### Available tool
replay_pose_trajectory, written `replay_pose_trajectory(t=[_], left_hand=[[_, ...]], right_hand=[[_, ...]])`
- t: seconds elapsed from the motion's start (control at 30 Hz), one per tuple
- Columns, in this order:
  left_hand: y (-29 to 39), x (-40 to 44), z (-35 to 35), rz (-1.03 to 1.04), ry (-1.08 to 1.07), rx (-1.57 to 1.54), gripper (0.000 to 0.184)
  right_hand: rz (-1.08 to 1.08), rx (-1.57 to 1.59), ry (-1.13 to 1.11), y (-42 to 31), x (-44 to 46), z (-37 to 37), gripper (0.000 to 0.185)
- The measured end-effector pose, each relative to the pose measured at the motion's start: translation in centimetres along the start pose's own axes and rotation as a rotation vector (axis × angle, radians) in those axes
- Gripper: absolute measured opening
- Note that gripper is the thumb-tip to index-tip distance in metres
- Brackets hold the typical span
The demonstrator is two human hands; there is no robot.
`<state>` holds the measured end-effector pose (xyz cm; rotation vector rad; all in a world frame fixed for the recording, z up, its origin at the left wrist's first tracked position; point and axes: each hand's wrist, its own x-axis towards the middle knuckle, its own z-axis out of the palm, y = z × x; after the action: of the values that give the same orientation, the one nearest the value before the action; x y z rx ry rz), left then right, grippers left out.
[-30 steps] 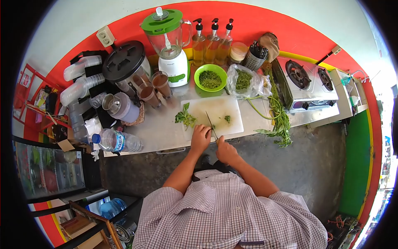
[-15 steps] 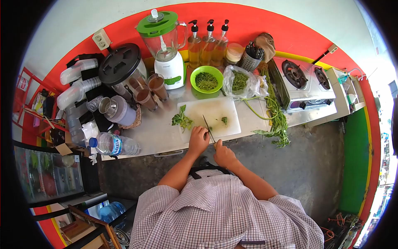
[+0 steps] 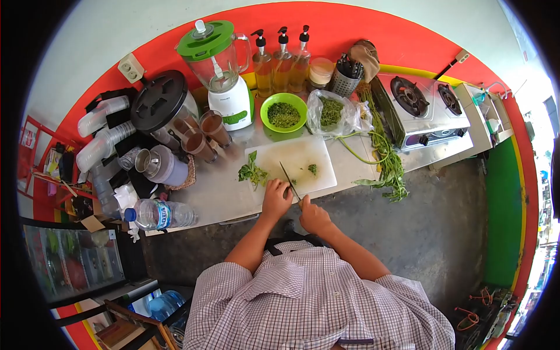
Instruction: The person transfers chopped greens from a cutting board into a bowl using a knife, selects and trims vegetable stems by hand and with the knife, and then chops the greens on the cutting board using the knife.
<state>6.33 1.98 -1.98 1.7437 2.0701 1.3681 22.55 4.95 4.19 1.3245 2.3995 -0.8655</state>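
My right hand (image 3: 314, 216) is closed round the handle of a knife (image 3: 286, 174), whose blade slants up and left over the near edge of a white cutting board (image 3: 322, 156). Close beside the blade, my left hand (image 3: 276, 199) rests at the board's near edge with its fingers curled; whatever is under them is hidden. Leafy greens (image 3: 253, 172) lie at the left side of the board. A small heap of chopped greens (image 3: 312, 169) sits right of the blade, with a few bits near the knife.
Behind the board stand a green bowl (image 3: 303, 109) of chopped greens, a plastic bag (image 3: 315, 111) of greens and a blender (image 3: 232, 104). Long-stemmed greens (image 3: 392, 175) hang over the counter edge before the stove (image 3: 434, 119). Brown-filled cups (image 3: 199, 146) and a water bottle (image 3: 164, 214) stand left.
The whole view has tilted slightly, so the counter's left side appears lower. Both hands stay almost in place, the knife still in my right hand.
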Motion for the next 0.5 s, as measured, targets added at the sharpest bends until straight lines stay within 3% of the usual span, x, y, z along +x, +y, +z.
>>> replay_pose_trajectory(t=[0.27,0.4,0.5], left_hand=[[0.0,0.7,-1.5,0.062,-0.063,0.082,0.014],[-0.2,0.6,-1.4,0.078,-0.07,0.088,0.015],[-0.2,0.9,-1.2,0.084,-0.026,0.094,0.014]], right_hand=[[0.002,0.016,0.036,0.2,0.4,1.5,0.051],[-0.024,-0.057,0.02,-0.3,0.4,-0.5,0.062],[0.007,-0.057,-0.018,-1.1,-0.8,-1.4,0.059]])
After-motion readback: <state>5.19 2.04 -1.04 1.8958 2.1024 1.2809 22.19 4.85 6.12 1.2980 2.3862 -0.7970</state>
